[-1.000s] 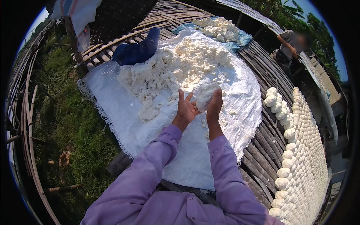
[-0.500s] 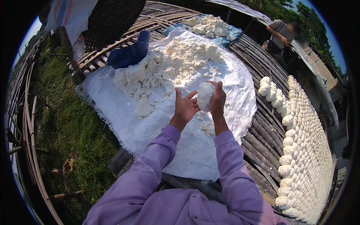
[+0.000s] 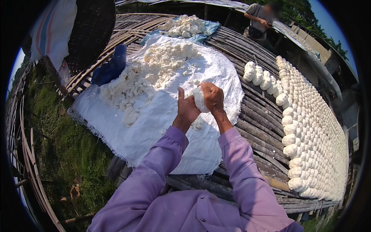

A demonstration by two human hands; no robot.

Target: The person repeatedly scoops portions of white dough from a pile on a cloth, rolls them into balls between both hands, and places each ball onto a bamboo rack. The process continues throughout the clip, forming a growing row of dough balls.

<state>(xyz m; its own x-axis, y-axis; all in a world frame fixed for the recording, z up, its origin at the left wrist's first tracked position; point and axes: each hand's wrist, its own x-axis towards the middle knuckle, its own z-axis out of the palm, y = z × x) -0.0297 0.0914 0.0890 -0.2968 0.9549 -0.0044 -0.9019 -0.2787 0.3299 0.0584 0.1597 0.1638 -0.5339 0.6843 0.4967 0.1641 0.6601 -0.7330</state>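
Observation:
A white lump of pressed, doughy mash [image 3: 199, 100] is held between my two hands above a white woven sheet [image 3: 154, 143]. My right hand [image 3: 213, 96] wraps over its right side with curled fingers. My left hand [image 3: 187, 111] cups the lump from the left, thumb raised; its other fingers are partly hidden behind the lump. Beyond my hands, a loose crumbly heap of the same white mash [image 3: 158, 63] spreads over the sheet. Small crumbs [image 3: 197, 123] lie just below my hands.
Rows of shaped white lumps [image 3: 313, 143] cover the bamboo slats [image 3: 262, 131] at right. Far off are another mash pile [image 3: 183, 26] on blue sheeting and a person [image 3: 259, 21]. A dark blue container [image 3: 111, 67] stands at left, with grass [image 3: 73, 143] below the platform.
My right hand has turned over the lump and its fingers have closed round it. My left hand has come against the lump. The view has swung right.

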